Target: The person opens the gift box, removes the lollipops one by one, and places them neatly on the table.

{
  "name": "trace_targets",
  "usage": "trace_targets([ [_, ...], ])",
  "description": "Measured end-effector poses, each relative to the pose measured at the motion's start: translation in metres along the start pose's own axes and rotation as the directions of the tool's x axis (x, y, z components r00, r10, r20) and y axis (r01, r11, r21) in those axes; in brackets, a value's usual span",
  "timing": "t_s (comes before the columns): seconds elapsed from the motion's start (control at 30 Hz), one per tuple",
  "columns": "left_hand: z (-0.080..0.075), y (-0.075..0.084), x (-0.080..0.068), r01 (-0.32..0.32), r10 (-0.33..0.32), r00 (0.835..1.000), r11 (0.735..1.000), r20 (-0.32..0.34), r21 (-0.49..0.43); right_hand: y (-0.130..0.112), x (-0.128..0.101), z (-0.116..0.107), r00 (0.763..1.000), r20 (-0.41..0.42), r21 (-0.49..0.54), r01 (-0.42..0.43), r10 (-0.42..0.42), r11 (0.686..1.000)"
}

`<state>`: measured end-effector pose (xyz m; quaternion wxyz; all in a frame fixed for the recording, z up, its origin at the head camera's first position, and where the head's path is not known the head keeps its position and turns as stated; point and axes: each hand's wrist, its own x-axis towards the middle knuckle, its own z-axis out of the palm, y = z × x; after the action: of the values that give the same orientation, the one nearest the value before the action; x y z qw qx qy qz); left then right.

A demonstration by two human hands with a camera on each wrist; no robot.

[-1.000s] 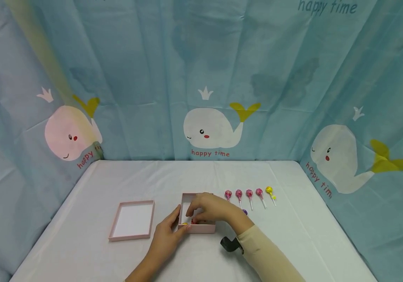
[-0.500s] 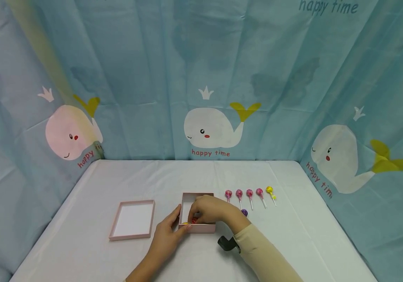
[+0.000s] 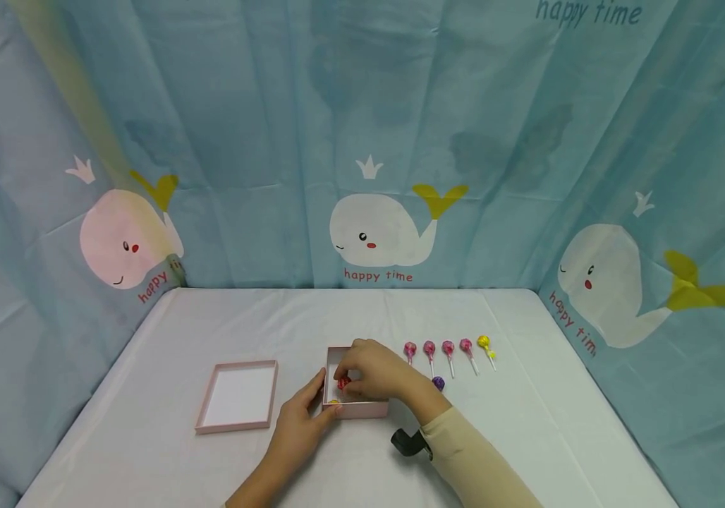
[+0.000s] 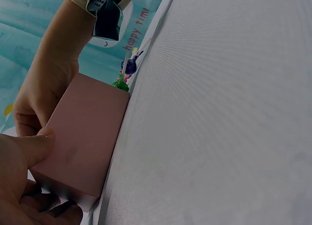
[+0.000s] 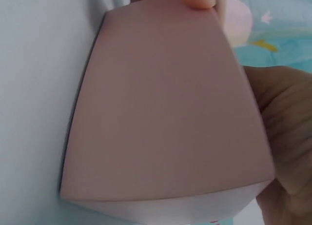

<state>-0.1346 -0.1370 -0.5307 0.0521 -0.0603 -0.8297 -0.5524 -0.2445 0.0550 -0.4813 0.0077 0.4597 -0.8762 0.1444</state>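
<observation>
A pink open box (image 3: 365, 410) stands on the white table. My left hand (image 3: 302, 423) holds its near left corner, the thumb on the front wall and the fingers along the left side. My right hand (image 3: 378, 370) reaches into the box from the right and pinches a red-wrapped lollipop (image 3: 343, 382) between thumb and fingers; its stick is hidden by the hand. A bit of yellow wrapper (image 3: 333, 402) shows inside by the front wall. Both wrist views show the outside of the box (image 4: 85, 137), with the right hand (image 5: 290, 127) behind its rim in the right wrist view.
The box's lid (image 3: 240, 396) lies at the left, inside up. Right of the box is a row of pink lollipops (image 3: 429, 348) ending in a yellow lollipop (image 3: 484, 341). A purple lollipop (image 3: 439, 383) is nearer, partly behind the forearm. The left wrist view shows a green lollipop (image 4: 120, 84).
The right hand first reached low into the box, closed on the red lollipop, then lifted it slightly up and away from the front wall. The left hand stays on the box.
</observation>
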Motion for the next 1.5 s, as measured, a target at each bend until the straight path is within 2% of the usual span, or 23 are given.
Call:
trace_targets([
  [0.23,0.001,0.0,0.001,0.003,-0.003,1.0,1.0,0.001,-0.015,-0.002,-0.006,-0.017,0.983,-0.154,0.07,-0.088,0.098,0.994],
  [0.43,0.003,-0.003,0.002,-0.008,0.008,1.0,1.0,-0.004,-0.014,0.0,-0.025,-0.035,0.951,-0.249,0.162,-0.147,0.184,0.976],
  [0.63,0.002,-0.002,0.003,-0.016,0.016,1.0,1.0,-0.014,0.013,0.002,-0.046,-0.049,0.902,-0.373,0.23,-0.137,0.217,0.964],
  [0.8,0.001,-0.001,0.003,-0.009,0.01,1.0,1.0,-0.024,0.011,0.005,-0.059,-0.057,0.855,-0.443,0.28,-0.154,0.27,0.948],
  [1.0,0.001,-0.001,0.002,0.006,-0.006,1.0,1.0,-0.004,-0.025,0.008,-0.081,-0.063,0.801,-0.488,0.321,-0.205,0.347,0.925],
  [1.27,0.001,0.0,0.002,0.007,-0.006,1.0,0.999,0.005,-0.034,0.016,-0.119,-0.067,0.727,-0.551,0.348,-0.247,0.41,0.905],
  [1.5,0.001,-0.002,0.002,0.003,-0.003,1.0,1.0,0.004,-0.02,0.027,-0.144,-0.062,0.682,-0.583,0.354,-0.274,0.44,0.894],
])
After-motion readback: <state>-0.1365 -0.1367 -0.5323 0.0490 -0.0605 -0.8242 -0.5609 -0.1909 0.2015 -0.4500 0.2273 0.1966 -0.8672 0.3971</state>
